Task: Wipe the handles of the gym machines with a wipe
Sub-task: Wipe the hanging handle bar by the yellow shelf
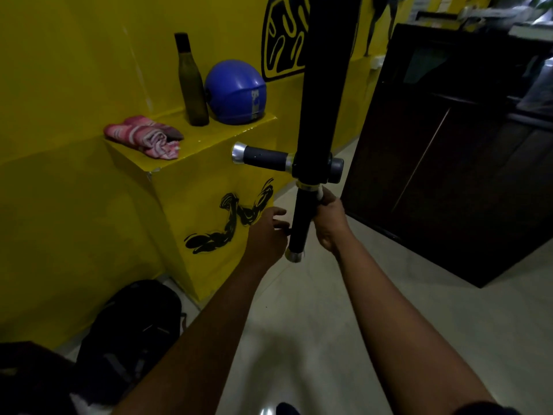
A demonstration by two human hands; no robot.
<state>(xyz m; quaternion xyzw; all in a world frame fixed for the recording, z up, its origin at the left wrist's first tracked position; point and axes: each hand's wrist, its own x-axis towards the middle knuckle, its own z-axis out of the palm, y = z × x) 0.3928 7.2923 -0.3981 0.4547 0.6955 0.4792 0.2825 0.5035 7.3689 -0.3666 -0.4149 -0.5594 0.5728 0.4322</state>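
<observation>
Black handle: lower centre of the frame, hanging upright, with a silver cap at its bottom end.
Wipe: white, only a scrap showing at the handle's top, under my right fingers.
Right hand: my grip wraps the wipe round the handle's upper part.
Left hand: my grip is loose and holds nothing, fingertips just beside the handle's left side.
Side handle: juts leftward above, untouched.
Yellow ledge: upper left, carrying a bottle and a blue helmet.

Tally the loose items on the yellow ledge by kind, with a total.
Bottle: 1
Blue helmet: 1
Pink striped cloth: 1
Total: 3
</observation>
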